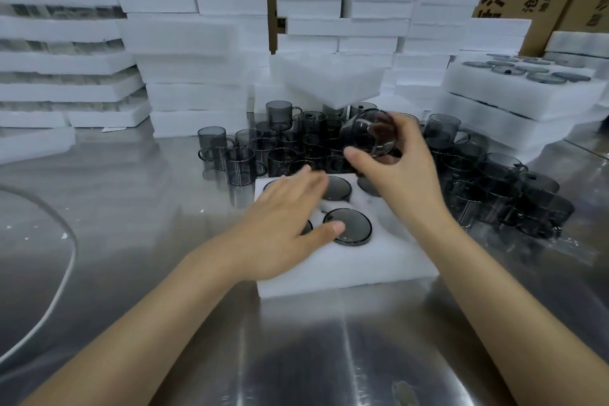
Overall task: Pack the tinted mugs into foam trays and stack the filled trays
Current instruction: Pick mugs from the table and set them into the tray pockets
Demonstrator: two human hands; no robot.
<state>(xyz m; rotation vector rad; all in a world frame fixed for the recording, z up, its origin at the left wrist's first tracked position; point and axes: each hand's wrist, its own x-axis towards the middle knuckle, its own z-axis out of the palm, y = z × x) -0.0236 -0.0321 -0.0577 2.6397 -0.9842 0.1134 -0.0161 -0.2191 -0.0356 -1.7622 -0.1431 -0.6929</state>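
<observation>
Above the tray (346,270), a mug (372,133) was held tilted in the curled fingers of the right hand (398,168), the left hand (283,217) was kept flat over it with straight fingers, and lowering into a free hole was probably required next.

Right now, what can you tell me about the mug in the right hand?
The tinted mug is smoky grey and see-through, glass by its look, and slightly blurred. It is tipped on its side with one round end facing the camera, in the air above the far part of the foam tray, in front of the loose mugs. The right hand grips it, thumb and fingers curled round its wall. No handle shows.
</observation>
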